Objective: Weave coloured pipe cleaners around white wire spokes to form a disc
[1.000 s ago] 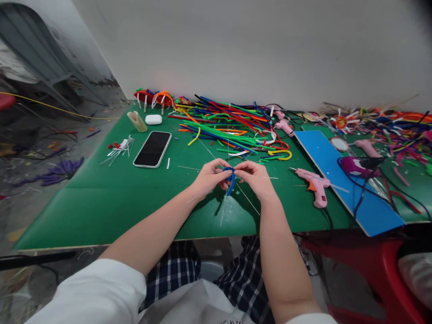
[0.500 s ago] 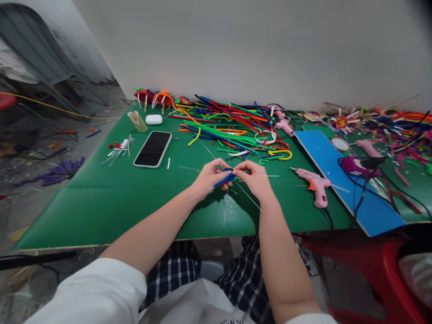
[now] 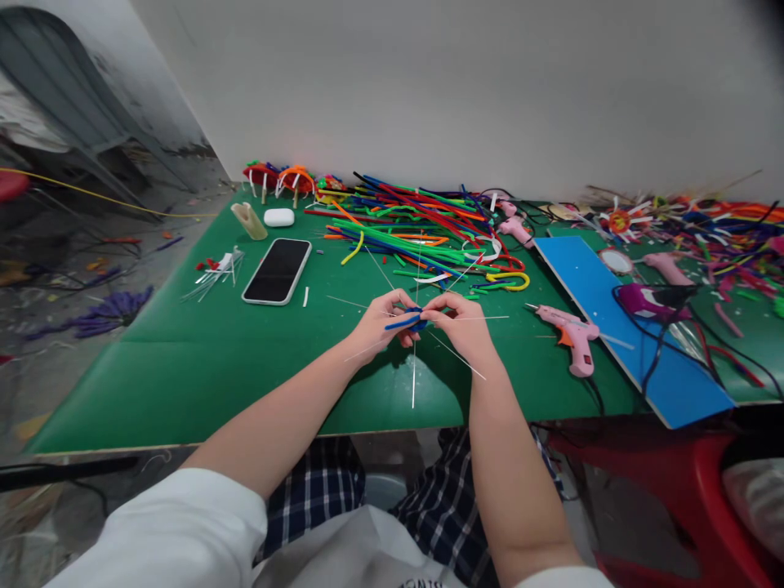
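Over the green table, my left hand [image 3: 375, 325] pinches a frame of several thin pale wires [image 3: 414, 384] that spread out like spokes. At their centre is a small coil of blue pipe cleaner [image 3: 418, 322], whose loose end points left across my left fingers. My right hand [image 3: 461, 322] has its thumb and forefinger closed on the blue pipe cleaner at the right side of the coil. Fingers partly cover the centre, so how the wires join is hidden.
A pink glue gun [image 3: 572, 331] lies to the right beside a blue board [image 3: 618, 318]. Pipe cleaners [image 3: 422, 216] are heaped along the wall. On the left are a phone [image 3: 278, 271], a white case [image 3: 279, 217] and a bundle of thin wires [image 3: 217, 278].
The wire frame has turned and tilted slightly in my fingers. The pipe cleaner's loose end has swung up to lie flatter. Both hands stay in nearly the same place.
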### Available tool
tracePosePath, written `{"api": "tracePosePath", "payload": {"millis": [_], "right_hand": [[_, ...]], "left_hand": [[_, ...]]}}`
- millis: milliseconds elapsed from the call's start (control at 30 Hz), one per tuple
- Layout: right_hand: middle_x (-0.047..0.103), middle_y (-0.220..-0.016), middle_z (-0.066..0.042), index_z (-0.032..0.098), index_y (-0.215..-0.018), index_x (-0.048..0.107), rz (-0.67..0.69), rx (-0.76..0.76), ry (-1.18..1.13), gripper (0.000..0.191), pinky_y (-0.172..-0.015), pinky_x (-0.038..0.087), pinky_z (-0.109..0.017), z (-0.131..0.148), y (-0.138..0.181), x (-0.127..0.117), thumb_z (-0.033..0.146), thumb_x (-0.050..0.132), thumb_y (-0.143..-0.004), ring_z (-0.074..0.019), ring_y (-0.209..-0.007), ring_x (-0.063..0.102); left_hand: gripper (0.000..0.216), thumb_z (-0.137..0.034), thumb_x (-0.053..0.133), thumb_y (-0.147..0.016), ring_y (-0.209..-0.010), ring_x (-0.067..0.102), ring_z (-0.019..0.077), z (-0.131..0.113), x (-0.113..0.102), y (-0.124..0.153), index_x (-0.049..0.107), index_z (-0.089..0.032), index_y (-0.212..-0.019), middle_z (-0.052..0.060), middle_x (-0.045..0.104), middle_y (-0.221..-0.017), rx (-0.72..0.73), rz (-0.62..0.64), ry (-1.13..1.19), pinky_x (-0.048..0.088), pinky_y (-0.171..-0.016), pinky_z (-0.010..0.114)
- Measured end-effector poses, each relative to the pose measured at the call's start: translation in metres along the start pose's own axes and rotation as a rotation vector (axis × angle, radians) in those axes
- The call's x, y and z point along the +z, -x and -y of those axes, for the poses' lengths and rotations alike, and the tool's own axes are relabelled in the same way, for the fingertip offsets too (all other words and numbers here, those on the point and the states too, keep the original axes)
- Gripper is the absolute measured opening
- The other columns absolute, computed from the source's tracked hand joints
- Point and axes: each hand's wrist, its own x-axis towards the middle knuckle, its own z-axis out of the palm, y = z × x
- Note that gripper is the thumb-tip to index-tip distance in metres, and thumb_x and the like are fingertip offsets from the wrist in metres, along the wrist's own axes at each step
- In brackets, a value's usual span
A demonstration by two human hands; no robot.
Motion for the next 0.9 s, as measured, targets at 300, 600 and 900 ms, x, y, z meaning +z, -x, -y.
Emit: {"api": "tracePosePath", "payload": {"millis": [300, 600, 900], "right_hand": [[0.059, -0.067, 0.000, 0.017, -0.066, 0.060, 0.002, 0.004, -0.027, 0.015, -0.054, 0.041, -0.024, 0.004, 0.001, 0.001, 0.032, 0.062, -0.063, -0.0125, -0.064, 0.053], [0.054, -0.081, -0.001, 0.020, -0.069, 0.065, 0.195, -0.024, -0.137, 0.014, -0.059, 0.042, -0.025, 0.002, 0.001, -0.006, 0.030, 0.067, -0.060, -0.0140, -0.079, 0.052], [0.048, -0.079, -0.001, 0.024, -0.075, 0.068, 0.264, -0.052, -0.129, 0.012, -0.061, 0.041, -0.025, 0.004, 0.003, -0.010, 0.028, 0.064, -0.065, -0.0121, -0.076, 0.049]], "left_hand": [[0.030, -0.031, 0.065, -0.063, -0.045, 0.057, 0.0112, -0.002, 0.001, 0.002, 0.044, -0.016, -0.076, -0.002, 0.057, -0.054, 0.014, -0.015, -0.013, 0.043, -0.037, 0.017], [0.031, -0.034, 0.065, -0.063, -0.042, 0.056, 0.0113, 0.003, 0.000, 0.002, 0.044, -0.015, -0.075, -0.002, 0.056, -0.050, -0.062, 0.119, -0.049, 0.041, -0.036, 0.018], [0.028, -0.033, 0.064, -0.064, -0.042, 0.055, 0.0099, -0.001, 0.001, 0.004, 0.045, -0.015, -0.073, -0.003, 0.054, -0.049, -0.092, 0.136, -0.071, 0.040, -0.036, 0.017]]}}
